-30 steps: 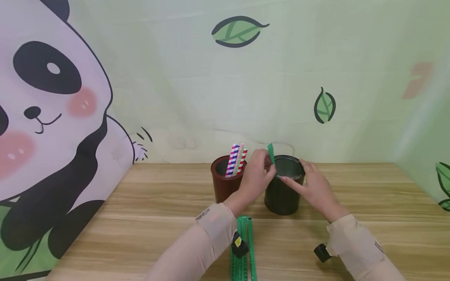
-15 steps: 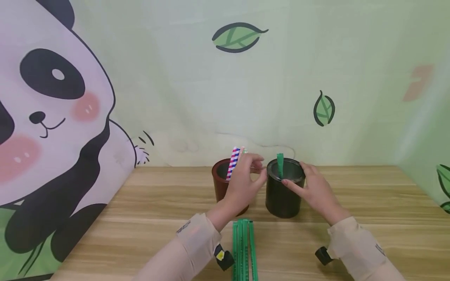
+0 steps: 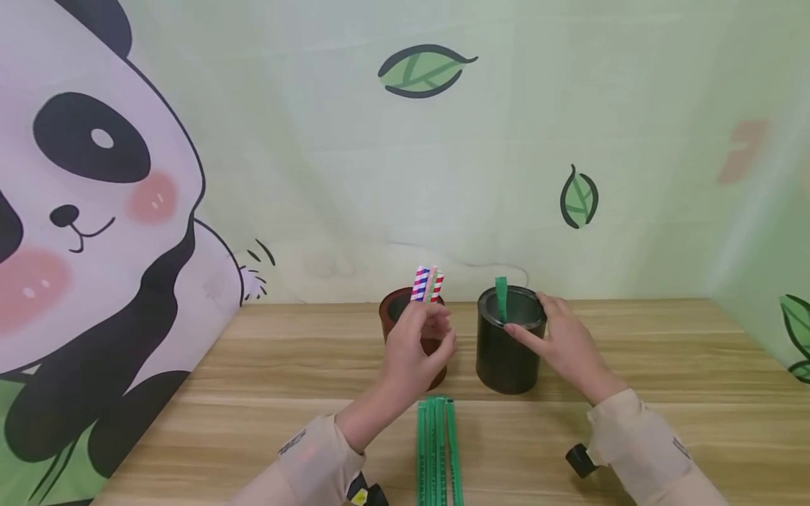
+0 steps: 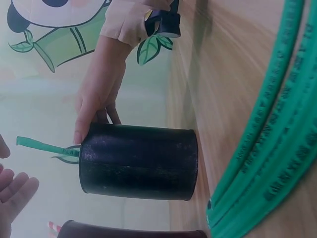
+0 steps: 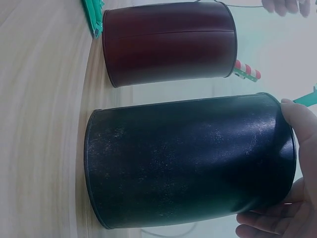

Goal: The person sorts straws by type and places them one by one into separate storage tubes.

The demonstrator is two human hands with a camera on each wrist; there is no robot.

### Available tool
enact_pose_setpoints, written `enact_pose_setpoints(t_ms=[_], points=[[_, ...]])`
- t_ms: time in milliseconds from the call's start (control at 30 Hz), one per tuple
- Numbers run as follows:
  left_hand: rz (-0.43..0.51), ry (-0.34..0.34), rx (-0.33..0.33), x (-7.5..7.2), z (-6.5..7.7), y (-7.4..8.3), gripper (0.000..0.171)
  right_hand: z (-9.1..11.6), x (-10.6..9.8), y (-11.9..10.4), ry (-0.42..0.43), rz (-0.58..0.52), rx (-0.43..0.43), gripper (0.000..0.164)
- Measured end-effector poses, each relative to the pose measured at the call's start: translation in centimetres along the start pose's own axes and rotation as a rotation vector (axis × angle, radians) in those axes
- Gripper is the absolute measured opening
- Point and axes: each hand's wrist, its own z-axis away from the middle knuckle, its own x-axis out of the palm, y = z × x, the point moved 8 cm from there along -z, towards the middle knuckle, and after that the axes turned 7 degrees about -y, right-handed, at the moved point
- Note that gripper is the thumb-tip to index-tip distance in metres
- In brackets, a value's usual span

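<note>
My right hand (image 3: 572, 348) holds the black cylindrical cup (image 3: 508, 362) at its upper right, thumb at the near rim and fingers at the far side. The cup stands upright on the table. One slim green printed strip (image 3: 502, 299) leans inside it, its top above the rim. My left hand (image 3: 414, 344) is in the air in front of the reddish-brown cup (image 5: 171, 44), fingers loosely bent with nothing between them. Several striped straws (image 3: 427, 282) stick up from that cup, their lower parts hidden by the left hand in the head view.
Several long green printed strips (image 3: 436, 450) lie side by side on the wooden table (image 3: 285, 407), nearer the body than the cups. A printed backdrop (image 3: 316, 161) with a panda and leaves rises behind the table's far edge.
The left hand let go of the green strip, which now leans in the black cup, and moved left and down toward the brown cup. The right hand stayed on the black cup.
</note>
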Motion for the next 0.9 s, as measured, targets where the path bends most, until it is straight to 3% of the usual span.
enact_pose_setpoints(t_ms=[200, 533, 733, 900], points=[[0.082, -0.068, -0.116, 0.0, 1.1, -0.8, 0.028, -0.1, -0.4, 0.0, -0.012, 0.004, 0.004, 0.093], [0.072, -0.173, -0.298, -0.1, 4.0, -3.1, 0.027, -0.2, -0.3, 0.1, -0.013, 0.019, 0.001, 0.092], [0.071, -0.272, -0.403, 0.2, 5.7, -4.3, 0.029, -0.1, 0.3, 0.5, -0.017, 0.016, 0.015, 0.093], [0.052, -0.327, -0.434, 0.5, 6.8, -4.7, 0.029, -0.1, 0.2, 0.5, -0.005, 0.017, 0.016, 0.093]])
